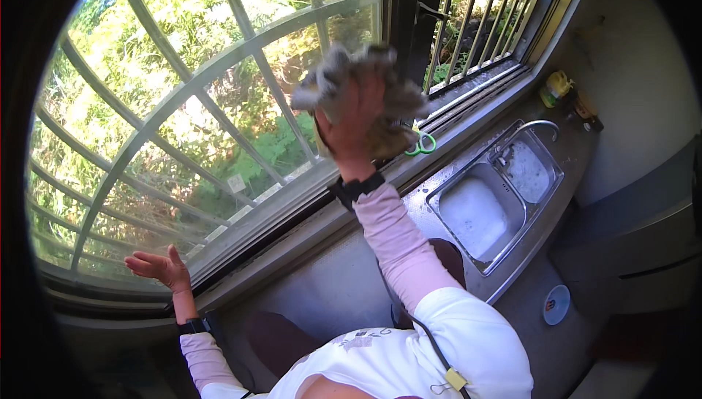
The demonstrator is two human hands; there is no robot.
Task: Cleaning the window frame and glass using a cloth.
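My right hand point(355, 117) presses a crumpled grey cloth point(332, 73) against or just in front of the window, beside the dark upright frame point(408, 37). Both cloth and hand are blurred, and some fingers are lost in the folds. My left hand point(159, 268) holds nothing; its fingers are spread near the lower left of the windowpane point(230, 141). Whether it touches the glass I cannot tell. Close below the cloth, the green handles of a pair of scissors point(422, 144) show on the sill side.
At the right, a double-bowl steel sink point(518, 215) holds white suds under a curved faucet point(540, 123). Behind it stand a yellow bottle point(556, 89) and a brown-topped container point(584, 106). Metal bars point(142, 125) cross the window. A light-blue basin point(556, 305) sits low at the right.
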